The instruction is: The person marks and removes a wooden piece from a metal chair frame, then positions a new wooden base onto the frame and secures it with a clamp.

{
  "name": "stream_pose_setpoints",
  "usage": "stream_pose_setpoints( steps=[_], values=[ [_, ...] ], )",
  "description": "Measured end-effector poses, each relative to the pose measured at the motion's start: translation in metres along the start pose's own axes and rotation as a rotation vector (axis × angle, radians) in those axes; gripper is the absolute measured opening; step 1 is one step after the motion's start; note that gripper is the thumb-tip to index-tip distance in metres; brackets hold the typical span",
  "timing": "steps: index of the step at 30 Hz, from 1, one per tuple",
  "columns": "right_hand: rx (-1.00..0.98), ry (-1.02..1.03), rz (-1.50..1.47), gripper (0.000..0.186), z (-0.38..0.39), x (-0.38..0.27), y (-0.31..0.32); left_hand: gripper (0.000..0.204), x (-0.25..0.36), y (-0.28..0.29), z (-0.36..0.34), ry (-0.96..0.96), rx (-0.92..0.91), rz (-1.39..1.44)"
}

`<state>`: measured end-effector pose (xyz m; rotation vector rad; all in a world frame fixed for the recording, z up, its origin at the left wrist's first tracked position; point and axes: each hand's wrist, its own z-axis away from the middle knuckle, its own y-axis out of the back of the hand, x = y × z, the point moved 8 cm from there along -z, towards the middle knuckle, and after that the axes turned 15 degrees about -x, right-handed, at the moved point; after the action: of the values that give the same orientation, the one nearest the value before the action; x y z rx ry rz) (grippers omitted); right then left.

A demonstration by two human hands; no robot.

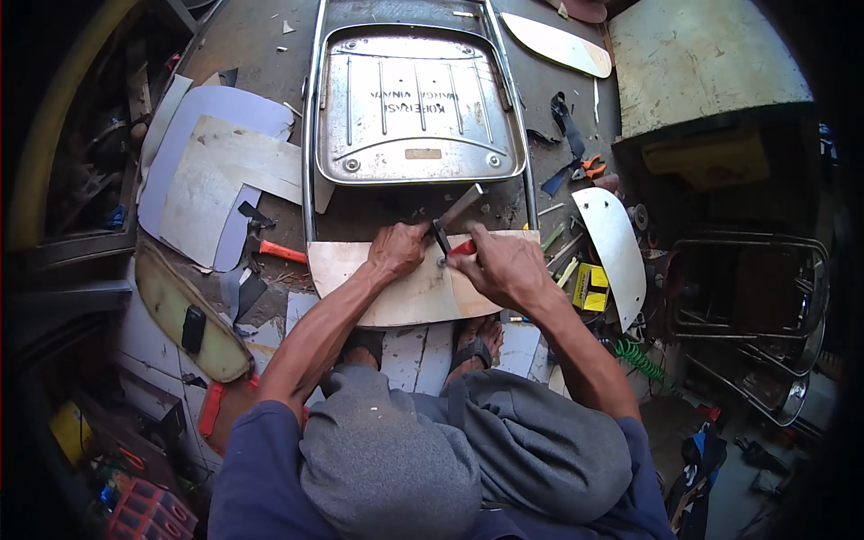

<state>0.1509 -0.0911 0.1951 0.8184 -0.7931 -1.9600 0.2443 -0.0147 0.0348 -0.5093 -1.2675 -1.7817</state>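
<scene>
Across the lower end of a chair frame lies a pale curved board [396,308], its straight edge away from me. My left hand [396,252] is closed at its far edge, with its fingers against a dark and silvery metal tool [463,205] that angles up to the right. My right hand [511,268] is closed around a red handle [463,247] at the board's middle. Whether the red handle and the metal part are one tool, I cannot tell. Beyond the board, the metal chair panel [409,108] sits between the tubes of the chair frame [311,153].
At left lie cut sheets [216,180] and a red-handled hammer [281,251]. To the right are a white curved panel [616,247], a yellow box [590,287], orange-handled pliers [592,167] and a green coiled hose [641,360]. Metal chair frames [751,238] stand farther right.
</scene>
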Motion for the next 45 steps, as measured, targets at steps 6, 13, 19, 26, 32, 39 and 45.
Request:
stream_pose_setpoints(
  steps=[6,13,19,26,32,39,45],
  values=[
    [0.042,0.013,0.164,0.021,0.003,-0.002,-0.002,0.024,0.005,-0.001,0.003,-0.009,-0.006,0.01],
    [0.021,-0.006,0.098,0.036,-0.004,-0.011,0.007,0.025,-0.002,-0.005,0.003,0.025,-0.014,-0.014],
    [-0.026,-0.047,0.141,0.034,-0.006,-0.014,0.008,0.024,-0.009,-0.006,-0.002,0.022,-0.013,-0.009],
    [-0.054,-0.084,0.179,0.031,-0.004,-0.017,0.012,0.025,-0.006,-0.007,-0.001,0.021,-0.015,-0.014],
    [0.054,0.067,0.158,0.028,-0.005,-0.014,0.004,0.027,-0.001,-0.001,-0.001,0.047,-0.059,-0.03],
    [-0.046,-0.016,0.091,0.01,-0.009,-0.014,0.001,0.026,0.001,0.0,0.005,0.008,0.011,-0.022],
    [0.197,0.341,0.069,0.013,0.012,-0.029,0.009,0.025,0.0,-0.001,0.001,0.026,-0.018,-0.015]
  ],
)
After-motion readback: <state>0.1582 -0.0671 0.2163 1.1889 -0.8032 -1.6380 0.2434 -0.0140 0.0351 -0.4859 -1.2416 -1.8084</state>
